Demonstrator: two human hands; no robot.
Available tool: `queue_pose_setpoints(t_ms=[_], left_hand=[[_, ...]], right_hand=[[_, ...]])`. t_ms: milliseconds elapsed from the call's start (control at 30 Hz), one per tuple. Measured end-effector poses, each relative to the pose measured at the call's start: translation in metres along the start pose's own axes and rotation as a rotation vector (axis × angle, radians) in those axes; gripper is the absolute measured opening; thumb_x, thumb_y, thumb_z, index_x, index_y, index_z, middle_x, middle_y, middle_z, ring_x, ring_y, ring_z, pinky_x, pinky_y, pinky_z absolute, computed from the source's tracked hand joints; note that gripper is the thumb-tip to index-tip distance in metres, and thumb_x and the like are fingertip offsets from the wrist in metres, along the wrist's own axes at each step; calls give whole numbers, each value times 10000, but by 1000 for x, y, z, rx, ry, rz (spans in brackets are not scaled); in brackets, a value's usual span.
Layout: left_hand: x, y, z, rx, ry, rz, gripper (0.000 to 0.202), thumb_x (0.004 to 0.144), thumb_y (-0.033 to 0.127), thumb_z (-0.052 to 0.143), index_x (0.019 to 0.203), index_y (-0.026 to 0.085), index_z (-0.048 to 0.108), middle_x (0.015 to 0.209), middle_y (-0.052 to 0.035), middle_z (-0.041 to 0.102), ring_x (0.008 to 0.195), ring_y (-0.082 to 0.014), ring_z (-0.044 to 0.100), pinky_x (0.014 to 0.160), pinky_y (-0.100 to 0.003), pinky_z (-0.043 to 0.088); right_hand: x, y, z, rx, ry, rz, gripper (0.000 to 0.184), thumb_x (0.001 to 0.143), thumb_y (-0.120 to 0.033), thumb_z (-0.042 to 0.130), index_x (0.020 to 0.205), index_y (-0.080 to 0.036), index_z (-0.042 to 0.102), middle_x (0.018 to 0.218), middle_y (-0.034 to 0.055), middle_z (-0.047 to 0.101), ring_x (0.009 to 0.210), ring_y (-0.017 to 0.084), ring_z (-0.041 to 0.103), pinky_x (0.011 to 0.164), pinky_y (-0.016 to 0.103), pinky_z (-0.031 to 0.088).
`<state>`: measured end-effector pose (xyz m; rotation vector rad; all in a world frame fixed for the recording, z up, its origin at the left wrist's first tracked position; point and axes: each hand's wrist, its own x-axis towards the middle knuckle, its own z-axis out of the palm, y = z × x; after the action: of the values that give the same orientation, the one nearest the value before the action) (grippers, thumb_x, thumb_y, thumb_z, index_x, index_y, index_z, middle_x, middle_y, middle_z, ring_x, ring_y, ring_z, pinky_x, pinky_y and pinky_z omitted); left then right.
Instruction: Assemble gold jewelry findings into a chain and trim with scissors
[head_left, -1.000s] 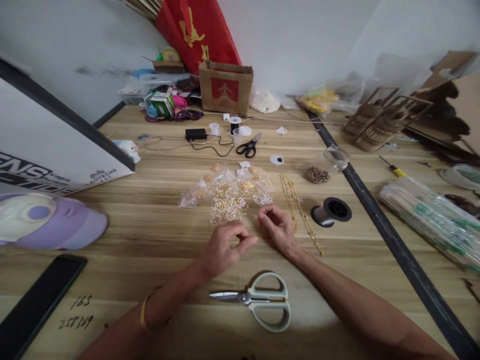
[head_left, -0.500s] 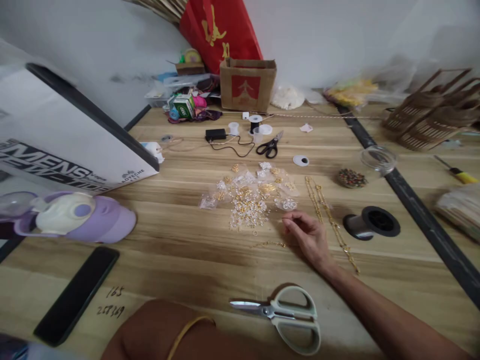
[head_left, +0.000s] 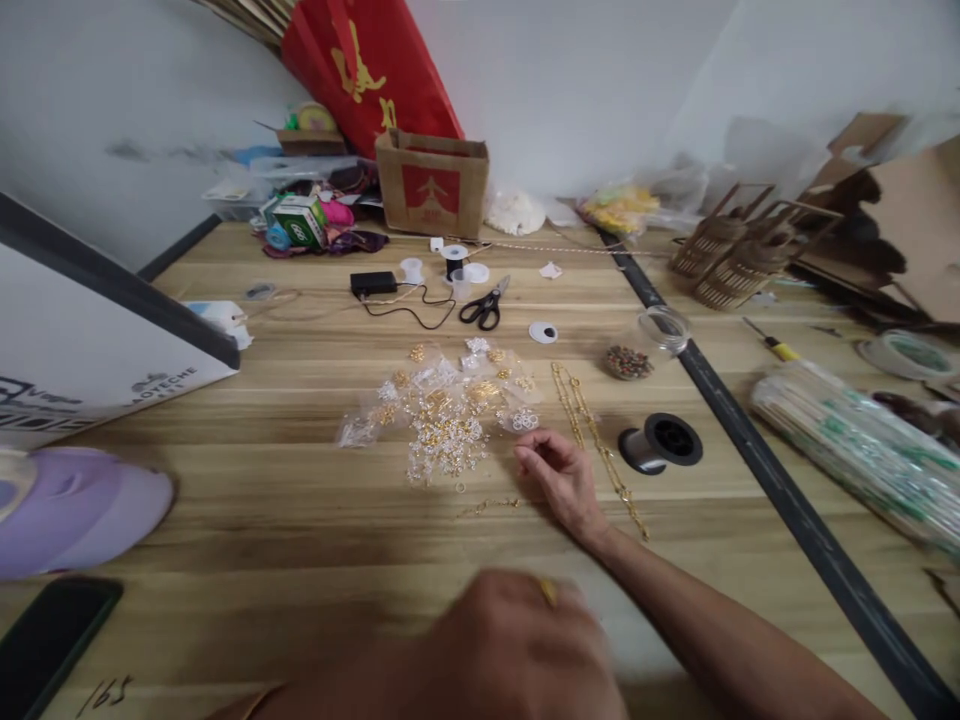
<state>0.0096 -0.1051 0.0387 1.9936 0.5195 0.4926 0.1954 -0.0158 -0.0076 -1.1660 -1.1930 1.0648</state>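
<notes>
My right hand rests on the wooden table, fingers curled and thumb pressed to forefinger; what it pinches, if anything, is too small to see. It lies just right of a pile of small gold and silver findings in clear bags. A short gold chain piece lies loose on the wood left of that hand. A long gold chain runs along its right side. My left hand is raised close to the camera at the bottom, blurred, back showing, fingers hidden.
A thread spool, a dish of beads and a glass jar sit to the right. Black scissors lie farther back. A purple cap, a phone and a white box fill the left. A bag of sticks lies right.
My left hand let go of the short chain, drew back and now rises blurred before the camera, covering the pale scissors. The chain lies on the table. My right hand stayed put.
</notes>
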Motion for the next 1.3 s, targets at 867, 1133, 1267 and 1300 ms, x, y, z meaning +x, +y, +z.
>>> queue_pose_setpoints(t_ms=[867, 1133, 1267, 1300], left_hand=[[68, -87, -76, 852, 313, -231, 163, 869, 177, 500, 806, 170, 650, 820, -47, 594, 824, -182, 544, 748, -303, 455], [68, -89, -78, 821, 321, -227, 166, 864, 164, 504, 814, 172, 662, 815, -47, 606, 809, -182, 545, 743, -302, 447], [67, -92, -78, 806, 341, -247, 138, 847, 155, 528, 828, 172, 663, 819, -46, 607, 814, -180, 553, 743, -297, 451], [67, -92, -78, 803, 344, -249, 132, 842, 150, 535, 828, 171, 664, 821, -46, 608, 819, -181, 554, 744, -295, 451]], right_hand=[[4, -5, -1, -27, 36, 11, 233, 809, -398, 575, 721, -184, 545, 595, -24, 478, 558, 118, 438, 526, 237, 368], [3, -5, -1, -44, 20, 7, 239, 816, -402, 571, 727, -182, 541, 601, -15, 476, 566, 119, 432, 516, 236, 356], [3, -5, -1, -19, 11, 1, 223, 822, -382, 569, 731, -180, 539, 604, -23, 465, 565, 113, 423, 529, 234, 356], [2, -5, -1, -15, 7, 1, 221, 823, -379, 569, 732, -180, 538, 606, -24, 466, 567, 113, 425, 532, 234, 356]])
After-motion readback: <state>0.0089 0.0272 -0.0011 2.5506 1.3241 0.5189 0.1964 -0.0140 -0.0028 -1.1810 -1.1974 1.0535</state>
